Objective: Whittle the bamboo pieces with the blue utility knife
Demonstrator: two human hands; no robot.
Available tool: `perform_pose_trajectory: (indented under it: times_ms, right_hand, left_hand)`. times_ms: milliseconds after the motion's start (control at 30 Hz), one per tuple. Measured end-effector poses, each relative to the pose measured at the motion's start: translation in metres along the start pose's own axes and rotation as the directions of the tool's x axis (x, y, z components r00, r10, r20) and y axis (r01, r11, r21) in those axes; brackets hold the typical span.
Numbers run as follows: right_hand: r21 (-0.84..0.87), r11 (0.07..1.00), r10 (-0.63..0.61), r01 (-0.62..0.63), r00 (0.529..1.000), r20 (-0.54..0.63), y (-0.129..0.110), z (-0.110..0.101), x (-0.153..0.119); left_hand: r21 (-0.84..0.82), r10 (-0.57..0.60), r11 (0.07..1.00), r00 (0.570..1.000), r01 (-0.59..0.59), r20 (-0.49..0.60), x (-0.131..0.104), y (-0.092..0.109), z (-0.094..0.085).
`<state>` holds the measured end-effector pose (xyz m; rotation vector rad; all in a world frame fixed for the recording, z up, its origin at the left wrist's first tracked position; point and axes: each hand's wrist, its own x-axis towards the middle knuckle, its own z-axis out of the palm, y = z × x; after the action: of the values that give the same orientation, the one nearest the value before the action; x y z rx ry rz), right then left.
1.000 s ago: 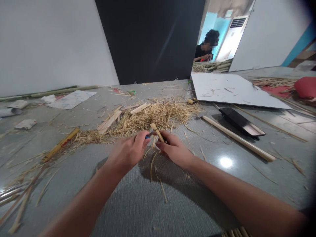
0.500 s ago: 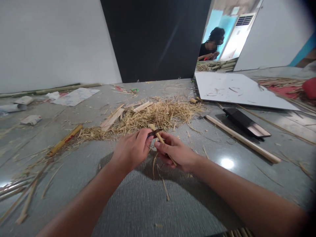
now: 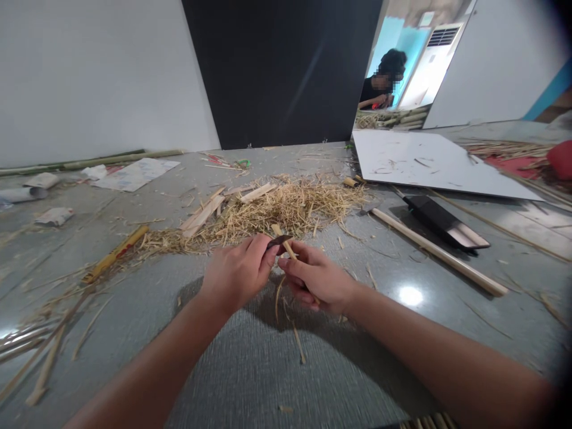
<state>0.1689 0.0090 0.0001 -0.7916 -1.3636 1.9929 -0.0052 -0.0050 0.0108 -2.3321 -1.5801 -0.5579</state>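
My left hand (image 3: 241, 266) is closed around the handle of a small knife (image 3: 279, 241), most of the handle hidden by the fingers. Its dark blade points right and lies against a narrow bamboo strip (image 3: 289, 249). My right hand (image 3: 318, 275) pinches that strip between thumb and fingers, the strip slanting with its upper end away from me. Both hands are close together just above the grey floor, in front of a heap of bamboo shavings (image 3: 286, 205). A thin curled shaving (image 3: 277, 298) shows below them.
Flat wood pieces (image 3: 203, 215) rest on the heap's left side. A yellow-handled tool (image 3: 115, 255) lies at left; a pale pole (image 3: 438, 251) and a black device (image 3: 440, 219) lie at right. Behind are a white board (image 3: 429, 161), a black panel (image 3: 286, 71) and another person (image 3: 379, 83).
The knife blade has turned slightly so more of its flat side shows, still against the strip. Both hands stay nearly in place. The person behind has shifted their hands.
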Motion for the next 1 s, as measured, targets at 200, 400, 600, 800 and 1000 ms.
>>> perform_pose_trajectory:
  times_ms: [200,400,600,800,1000]
  right_hand:
    - [-0.230,0.972,0.022,-0.051,0.992,-0.126,-0.002,0.004,-0.003]
    - [-0.413,0.903,0.006,-0.115,0.967,-0.256,-0.009,0.009,-0.007]
    - [-0.593,0.797,-0.116,-0.117,0.933,-0.340,-0.011,0.006,-0.006]
    - [-0.473,0.872,-0.043,-0.123,0.945,-0.325,-0.009,0.007,-0.009]
    - [-0.282,0.938,0.132,-0.201,0.960,-0.246,-0.017,0.011,-0.015]
  left_hand:
    - [0.081,0.003,0.997,0.999,-0.008,0.051,0.001,0.007,-0.003]
    - [0.146,-0.004,0.989,0.995,-0.010,0.097,0.002,0.012,-0.003]
    - [0.227,-0.008,0.974,0.993,-0.018,0.115,0.004,0.018,-0.001]
    - [0.190,-0.021,0.982,0.995,0.003,0.093,0.004,0.020,0.000]
    - [0.164,-0.032,0.986,0.996,0.019,0.080,0.005,0.020,0.000]
